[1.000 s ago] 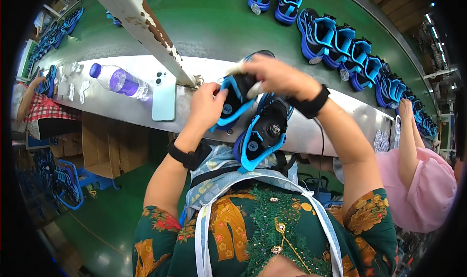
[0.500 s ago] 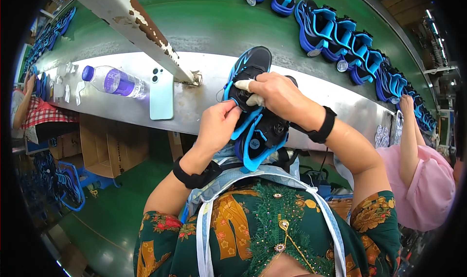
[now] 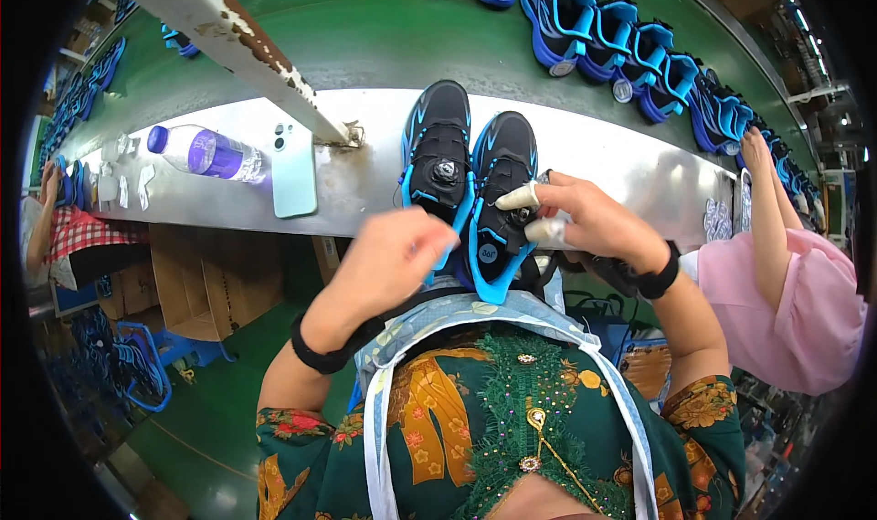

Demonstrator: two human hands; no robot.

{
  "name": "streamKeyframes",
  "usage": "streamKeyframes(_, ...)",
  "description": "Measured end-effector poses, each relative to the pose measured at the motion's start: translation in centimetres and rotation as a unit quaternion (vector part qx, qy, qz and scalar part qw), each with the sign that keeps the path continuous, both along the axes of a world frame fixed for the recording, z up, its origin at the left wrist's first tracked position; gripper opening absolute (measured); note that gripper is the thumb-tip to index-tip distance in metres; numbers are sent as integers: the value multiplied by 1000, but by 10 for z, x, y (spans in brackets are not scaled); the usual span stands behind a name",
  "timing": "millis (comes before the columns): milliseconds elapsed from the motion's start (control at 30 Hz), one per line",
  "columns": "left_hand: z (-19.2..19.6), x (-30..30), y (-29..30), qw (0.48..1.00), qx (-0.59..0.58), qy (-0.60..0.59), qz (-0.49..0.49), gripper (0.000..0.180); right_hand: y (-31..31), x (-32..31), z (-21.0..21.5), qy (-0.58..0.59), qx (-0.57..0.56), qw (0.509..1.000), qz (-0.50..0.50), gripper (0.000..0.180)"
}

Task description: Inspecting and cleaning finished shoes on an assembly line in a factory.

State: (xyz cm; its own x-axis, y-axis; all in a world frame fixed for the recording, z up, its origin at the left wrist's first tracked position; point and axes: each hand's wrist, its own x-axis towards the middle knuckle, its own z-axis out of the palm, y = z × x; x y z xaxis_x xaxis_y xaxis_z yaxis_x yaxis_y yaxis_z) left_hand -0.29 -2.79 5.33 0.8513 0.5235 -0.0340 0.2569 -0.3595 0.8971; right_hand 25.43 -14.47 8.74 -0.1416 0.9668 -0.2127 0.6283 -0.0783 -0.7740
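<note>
Two black shoes with bright blue trim lie side by side, toes away from me, on the metal shelf at the belt's near edge. My right hand, with taped fingertips, pinches the round dial on the right shoe. The left shoe lies free beside it. My left hand hovers loosely curled just below the left shoe's heel, holding nothing that I can see.
A pale blue phone and a clear bottle with a purple label lie on the shelf to the left. A rusty white beam crosses above. More blue shoes ride the green belt. A person in pink works at right.
The shoes, held up together in both hands a second ago, now lie flat on the shelf. My left hand has let go and drawn back; my right hand stays on the right shoe's dial.
</note>
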Motion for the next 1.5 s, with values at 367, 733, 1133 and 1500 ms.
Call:
streamKeyframes(367,-37,42,30,990,89,-79,70,26,-23,-37,-41,-152,165,969,-107,32)
streamKeyframes(733,-42,40,58,987,-141,-71,-40,35,-18,-40,-46,-158,183,960,-138,36)
streamKeyframes(1133,-39,40,55,995,-61,-71,-40,37,-18,-33,-46,-223,230,931,-176,34)
streamKeyframes(1500,-44,39,52,988,-125,-87,-19,37,-16,-34,-36,-93,170,965,-174,35)
